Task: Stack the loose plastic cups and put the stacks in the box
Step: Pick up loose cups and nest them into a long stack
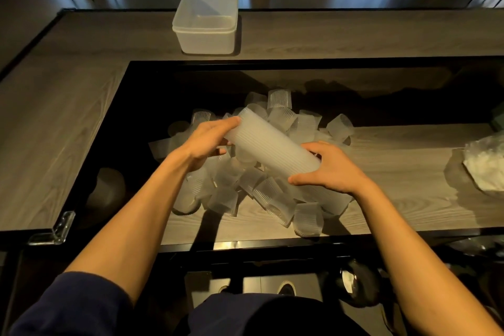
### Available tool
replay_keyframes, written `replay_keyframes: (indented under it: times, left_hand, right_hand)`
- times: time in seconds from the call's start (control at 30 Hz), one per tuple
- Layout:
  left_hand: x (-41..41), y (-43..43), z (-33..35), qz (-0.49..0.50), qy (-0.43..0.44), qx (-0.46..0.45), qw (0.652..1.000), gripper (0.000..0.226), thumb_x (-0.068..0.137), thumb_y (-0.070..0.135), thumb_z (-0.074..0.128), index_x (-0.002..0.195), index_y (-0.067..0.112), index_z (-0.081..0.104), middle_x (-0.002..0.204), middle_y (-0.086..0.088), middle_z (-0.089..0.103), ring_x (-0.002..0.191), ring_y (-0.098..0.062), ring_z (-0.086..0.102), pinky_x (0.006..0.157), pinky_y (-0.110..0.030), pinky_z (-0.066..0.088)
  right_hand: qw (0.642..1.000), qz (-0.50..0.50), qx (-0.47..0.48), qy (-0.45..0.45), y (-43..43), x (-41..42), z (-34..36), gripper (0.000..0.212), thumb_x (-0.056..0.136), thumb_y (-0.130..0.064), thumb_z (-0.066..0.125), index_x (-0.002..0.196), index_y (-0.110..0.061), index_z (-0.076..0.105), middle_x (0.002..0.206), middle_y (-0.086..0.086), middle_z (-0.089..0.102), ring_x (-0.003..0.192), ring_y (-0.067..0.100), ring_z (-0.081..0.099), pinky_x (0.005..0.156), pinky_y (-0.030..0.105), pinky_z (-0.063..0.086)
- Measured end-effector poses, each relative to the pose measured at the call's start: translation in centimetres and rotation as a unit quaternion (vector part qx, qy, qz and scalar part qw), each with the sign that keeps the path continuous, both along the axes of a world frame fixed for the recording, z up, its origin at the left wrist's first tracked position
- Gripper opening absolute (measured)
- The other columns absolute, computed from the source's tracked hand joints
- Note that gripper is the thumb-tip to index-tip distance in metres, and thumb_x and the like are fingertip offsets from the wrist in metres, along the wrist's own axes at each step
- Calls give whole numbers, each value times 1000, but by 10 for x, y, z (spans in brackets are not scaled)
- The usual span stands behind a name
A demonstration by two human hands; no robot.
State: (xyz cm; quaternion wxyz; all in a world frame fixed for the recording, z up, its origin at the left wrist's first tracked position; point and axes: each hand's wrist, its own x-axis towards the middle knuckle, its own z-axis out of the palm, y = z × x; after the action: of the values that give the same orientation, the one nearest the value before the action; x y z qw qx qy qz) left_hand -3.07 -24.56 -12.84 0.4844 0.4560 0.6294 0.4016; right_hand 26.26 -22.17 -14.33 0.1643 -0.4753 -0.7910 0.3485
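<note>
Stack: your stack (272, 144) is frosted milky white, ribbed with fine lengthwise lines.
Loose cups: your loose cups (223, 200) show the same translucent white and ribbing.
Box: the box (204, 33) at the table's far edge is plain cloudy white.
Table: your table (54, 131) is grey wood grain, with a black frame (272, 65).
Sleeve: your sleeve (68, 305) is dark navy.

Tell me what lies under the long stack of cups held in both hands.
Under the stack lies a heap of loose cups on the table, many tipped on their sides. The stack, left hand and right hand cover the heap's middle, so cups there stay unseen.
</note>
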Motion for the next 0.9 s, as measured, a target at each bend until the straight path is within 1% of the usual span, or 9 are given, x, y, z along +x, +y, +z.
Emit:
replay_keyframes:
  times: [0.1, 0.17, 0.27, 0.33, 0.4, 0.53, 0.63, 0.73, 0.9]
  left_hand:
    - [-3, -1, -4, -3, 37, -4, 999, 40, 96, 64, 45, 112, 32, 65, 117, 4, 65, 111, -16, 60, 97, -36, 46]
    - [-12, 1, -15, 33, 136, 16, 990, 60, 96, 71, 39, 129, 26, 62, 128, 2, 63, 116, -16, 58, 97, -36, 45]
    - [-31, -1, -36, 97, 362, -16, 927, 89, 84, 81, 41, 146, 18, 46, 143, -12, 53, 126, -30, 53, 102, -47, 48]
    - [-37, -7, -47, 80, 445, -83, 888, 98, 78, 84, 50, 151, 18, 39, 149, -16, 45, 135, -38, 43, 107, -54, 42]
    - [-38, -14, -55, 45, 487, -130, 863, 96, 79, 79, 59, 151, 19, 36, 152, -15, 41, 140, -39, 36, 109, -54, 36]
    - [-36, -18, -69, 49, 507, -137, 849, 80, 82, 69, 65, 143, 21, 42, 141, -13, 52, 132, -36, 44, 105, -51, 38]
    - [-41, -16, -78, 79, 478, -117, 867, 75, 84, 60, 68, 142, 21, 42, 134, -12, 58, 123, -35, 54, 101, -51, 45]
    - [-43, -14, -74, 102, 443, -89, 886, 75, 85, 50, 72, 144, 16, 41, 141, -14, 50, 123, -37, 54, 101, -50, 50]
    - [-42, -19, -71, 81, 481, -138, 862, 80, 86, 60, 68, 146, 16, 39, 146, -15, 42, 128, -39, 50, 104, -51, 45]
  right_hand:
    - [1000, 2, 2, -1, -1, -1, -2, 61, 66, -49, 90, 118, -38, 60, 115, -7, 59, 106, 10, 54, 88, 32, 51]
    - [1000, -2, -1, -5, 0, -1, -5, 62, 65, -50, 91, 118, -40, 60, 116, -8, 59, 106, 9, 54, 88, 31, 51]
    - [1000, -3, -6, -15, 1, -2, -10, 63, 63, -51, 91, 117, -39, 62, 115, -8, 59, 106, 10, 54, 87, 33, 51]
    - [1000, -5, -8, -17, 1, -3, -11, 62, 63, -50, 91, 116, -37, 62, 115, -7, 59, 105, 10, 54, 88, 34, 52]
    - [1000, -6, -11, -15, 1, -6, -11, 60, 64, -48, 92, 115, -36, 62, 114, -6, 58, 105, 11, 54, 87, 33, 52]
    - [1000, -8, -15, -18, 2, -8, -12, 61, 65, -46, 92, 117, -31, 65, 113, -3, 59, 103, 11, 55, 83, 29, 50]
    - [999, -9, -16, -27, 2, -6, -14, 66, 65, -47, 92, 122, -31, 64, 115, -2, 59, 104, 13, 55, 83, 28, 50]
    - [999, -10, -19, -32, 3, -5, -15, 69, 64, -49, 91, 125, -30, 64, 116, -2, 59, 106, 15, 56, 84, 30, 51]
    - [999, -9, -22, -27, 2, -7, -14, 66, 66, -45, 92, 123, -30, 64, 115, -2, 59, 105, 15, 55, 85, 30, 51]
